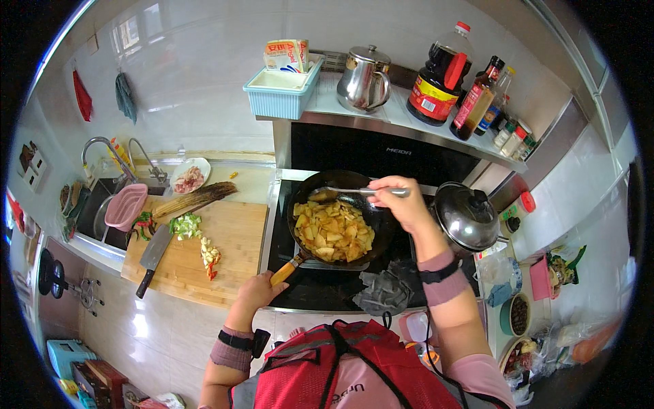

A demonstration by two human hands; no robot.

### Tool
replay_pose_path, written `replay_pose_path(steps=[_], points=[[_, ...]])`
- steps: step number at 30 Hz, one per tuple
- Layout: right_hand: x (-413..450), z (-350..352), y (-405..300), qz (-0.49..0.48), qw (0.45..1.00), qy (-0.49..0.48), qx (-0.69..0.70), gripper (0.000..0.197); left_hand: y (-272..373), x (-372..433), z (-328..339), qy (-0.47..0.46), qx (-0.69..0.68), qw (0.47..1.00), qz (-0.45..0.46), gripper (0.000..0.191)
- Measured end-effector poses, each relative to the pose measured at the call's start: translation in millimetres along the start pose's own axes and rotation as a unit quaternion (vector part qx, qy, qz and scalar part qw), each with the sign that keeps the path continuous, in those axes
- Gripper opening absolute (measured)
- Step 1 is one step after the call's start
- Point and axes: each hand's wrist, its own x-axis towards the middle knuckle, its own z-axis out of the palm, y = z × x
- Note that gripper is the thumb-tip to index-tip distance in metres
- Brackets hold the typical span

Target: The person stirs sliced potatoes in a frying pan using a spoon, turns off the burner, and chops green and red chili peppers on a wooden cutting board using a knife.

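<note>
A dark wok (pixel 380 225) sits on the black stove, holding browned potato slices (pixel 332 230). My left hand (pixel 260 292) grips its wooden handle (pixel 286 271) at the lower left. My right hand (pixel 398 199) is closed around the metal handle of a spatula or ladle (pixel 352 190), whose head is at the wok's upper left, by the potatoes. Left of the stove, a wooden cutting board (pixel 235 255) bears a kitchen knife (pixel 156 250), chopped green-and-white pieces (pixel 186 226), chopped pale and red pieces (pixel 210 255) and a bundle-like brush (pixel 199 198).
A lidded metal pot (pixel 467 217) stands right of the wok. A dark grey cloth (pixel 383 291) lies at the stove's front. A plate of raw meat (pixel 189 176) and a pink basket (pixel 126 206) are beyond the board. Bottles (pixel 439 76) and a steel kettle (pixel 364 79) line the shelf.
</note>
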Motion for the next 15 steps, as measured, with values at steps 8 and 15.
replay_pose_path(steps=[8,15], points=[[-47,-10,-32,-0.126,0.966,-0.171,-0.146,0.008,-1,-2,-2,-0.004,-0.008,1.0,-0.012,0.056],[-105,-24,-85,-0.077,0.989,-0.057,-0.111,0.011,-11,2,8,0.015,0.0,1.0,0.001,0.054]])
